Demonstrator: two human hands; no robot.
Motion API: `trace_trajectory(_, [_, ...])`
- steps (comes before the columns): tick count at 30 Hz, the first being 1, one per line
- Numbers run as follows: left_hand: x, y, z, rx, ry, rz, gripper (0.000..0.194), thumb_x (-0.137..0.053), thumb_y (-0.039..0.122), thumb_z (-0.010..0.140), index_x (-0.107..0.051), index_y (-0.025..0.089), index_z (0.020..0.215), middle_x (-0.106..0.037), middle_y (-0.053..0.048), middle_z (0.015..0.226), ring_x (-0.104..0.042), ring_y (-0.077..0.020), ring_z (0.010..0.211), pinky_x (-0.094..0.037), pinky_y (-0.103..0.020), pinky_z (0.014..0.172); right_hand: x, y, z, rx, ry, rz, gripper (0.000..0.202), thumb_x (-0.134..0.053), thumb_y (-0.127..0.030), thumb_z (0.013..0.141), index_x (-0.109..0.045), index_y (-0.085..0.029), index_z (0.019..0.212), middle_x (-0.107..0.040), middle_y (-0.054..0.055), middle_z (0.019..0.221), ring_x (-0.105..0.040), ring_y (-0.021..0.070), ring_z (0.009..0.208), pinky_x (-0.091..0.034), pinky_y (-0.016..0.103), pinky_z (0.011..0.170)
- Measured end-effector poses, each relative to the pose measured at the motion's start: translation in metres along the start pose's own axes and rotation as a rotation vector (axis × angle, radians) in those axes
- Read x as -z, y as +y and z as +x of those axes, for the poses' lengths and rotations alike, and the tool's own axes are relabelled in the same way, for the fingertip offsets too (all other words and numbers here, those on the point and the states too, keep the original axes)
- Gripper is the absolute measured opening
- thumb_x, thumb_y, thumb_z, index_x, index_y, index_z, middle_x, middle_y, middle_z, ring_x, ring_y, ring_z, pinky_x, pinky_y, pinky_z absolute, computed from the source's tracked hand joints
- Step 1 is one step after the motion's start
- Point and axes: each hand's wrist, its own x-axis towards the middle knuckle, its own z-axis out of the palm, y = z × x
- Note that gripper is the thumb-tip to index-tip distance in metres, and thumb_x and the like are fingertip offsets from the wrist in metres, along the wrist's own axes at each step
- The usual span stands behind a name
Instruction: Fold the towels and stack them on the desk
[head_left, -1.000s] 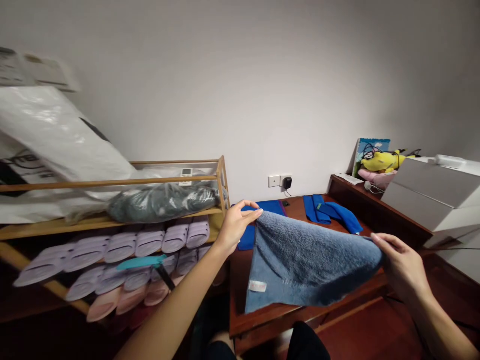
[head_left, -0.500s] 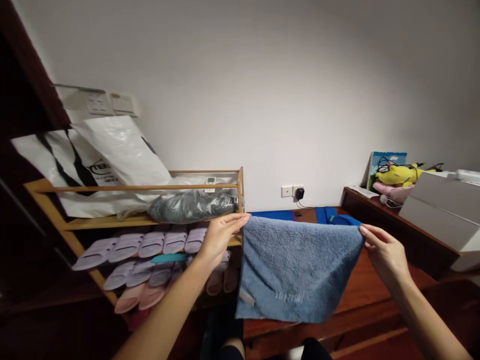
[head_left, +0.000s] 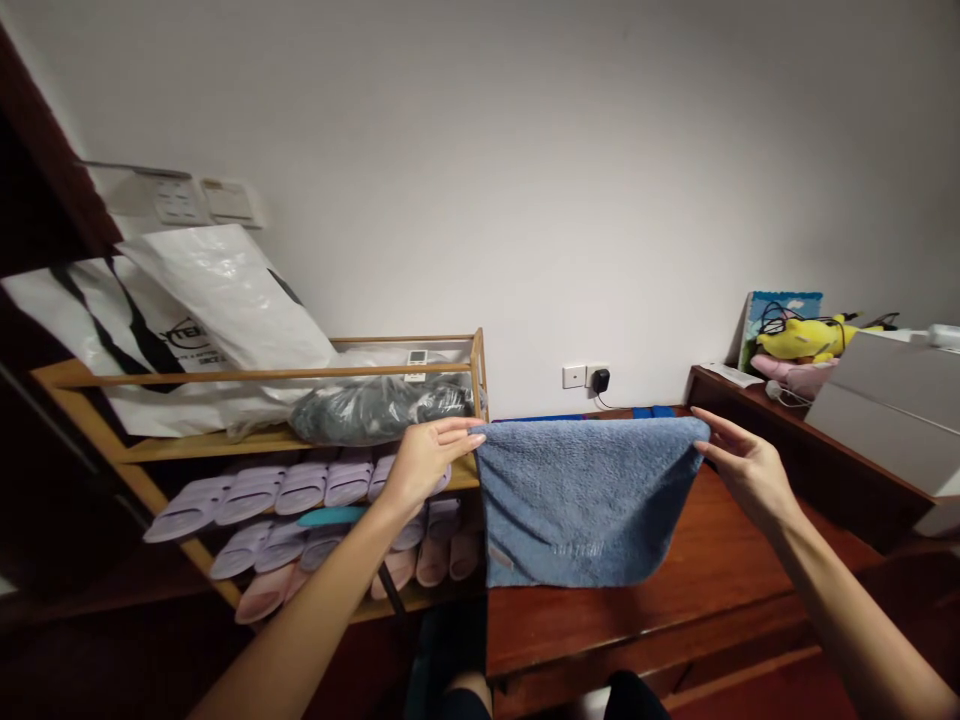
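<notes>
A blue towel (head_left: 585, 500) hangs spread between my two hands, its top edge nearly level and small lettering near its lower edge. My left hand (head_left: 435, 455) pinches the upper left corner, beside the rack's right end. At the upper right corner, my right hand (head_left: 739, 460) holds the cloth between thumb and fingers. Below and behind the towel is a reddish-brown wooden table (head_left: 555, 635); the towel's lower edge is close to its top, and whether they touch I cannot tell.
To the left, a wooden rack (head_left: 142, 450) bears white bags (head_left: 232, 300), a plastic-wrapped dark bundle (head_left: 375, 408) and several slippers (head_left: 191, 505). A plug (head_left: 600, 380) sits in the wall. On the right are white drawers (head_left: 885, 400) and a yellow plush toy (head_left: 802, 340).
Both hands have moved slightly up and left with the towel. Its lower edge has risen in view, showing more of the tabletop, and it now covers more of the blue items behind.
</notes>
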Motion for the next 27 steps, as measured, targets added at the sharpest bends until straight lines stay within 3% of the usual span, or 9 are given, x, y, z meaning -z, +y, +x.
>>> trace_trajectory(3, [0.002,-0.002,0.006,-0.02,0.004,0.078,0.044,-0.079,0.044,0.056,-0.07,0.015,0.088,-0.074,-0.008,0.083,-0.068,-0.0234,0.08,-0.052,-0.034,0.078,0.0,0.002,0.002,0.072,0.09,-0.213,0.055,-0.074,-0.048,0.061,-0.067,-0.02,0.107,-0.07,0.001,0.079,-0.062,0.0169,0.074,-0.051,0.028,0.068])
trace_trajectory(9, [0.006,0.005,0.008,-0.088,-0.012,0.253,0.026,-0.074,0.04,0.061,-0.072,0.02,0.077,-0.074,-0.003,0.074,-0.068,-0.0211,0.072,-0.051,-0.027,0.067,0.01,0.009,0.005,0.244,0.16,-0.547,0.039,-0.061,-0.056,0.072,-0.071,-0.022,0.087,-0.073,0.005,0.085,-0.065,0.0211,0.076,-0.052,0.032,0.072])
trace_trajectory(15, [0.008,0.02,0.0,-0.215,0.0,0.422,0.021,-0.071,0.042,0.063,-0.071,0.023,0.069,-0.068,0.001,0.059,-0.06,-0.0171,0.059,-0.044,-0.023,0.054,0.023,0.012,0.006,0.541,0.185,-0.935,0.039,-0.044,-0.053,0.084,-0.066,-0.022,0.089,-0.071,0.007,0.085,-0.065,0.019,0.071,-0.049,0.029,0.067])
trace_trajectory(19, [0.014,0.029,-0.007,-0.249,-0.033,0.454,0.02,-0.07,0.044,0.064,-0.07,0.024,0.066,-0.066,0.002,0.062,-0.057,-0.0162,0.06,-0.043,-0.023,0.055,0.032,0.009,0.0,0.524,0.128,-1.046,0.04,-0.039,-0.056,0.086,-0.063,-0.024,0.094,-0.068,0.003,0.07,-0.06,0.0156,0.054,-0.042,0.026,0.052])
trace_trajectory(23, [0.021,0.042,-0.016,-0.299,-0.071,0.437,0.021,-0.071,0.046,0.062,-0.068,0.024,0.062,-0.066,-0.001,0.074,-0.058,-0.0183,0.072,-0.047,-0.025,0.064,0.038,-0.001,-0.008,0.531,0.145,-1.038,0.046,-0.037,-0.062,0.083,-0.063,-0.025,0.09,-0.067,0.003,0.068,-0.058,0.0143,0.05,-0.04,0.025,0.05])
trace_trajectory(27, [0.025,0.055,-0.03,-0.157,-0.164,0.3,0.024,-0.072,0.046,0.062,-0.065,0.023,0.066,-0.067,-0.003,0.075,-0.061,-0.0196,0.073,-0.049,-0.027,0.065,0.042,-0.012,-0.015,0.498,0.107,-0.991,0.049,-0.037,-0.066,0.081,-0.062,-0.024,0.086,-0.065,0.001,0.063,-0.054,0.0128,0.045,-0.039,0.025,0.047])
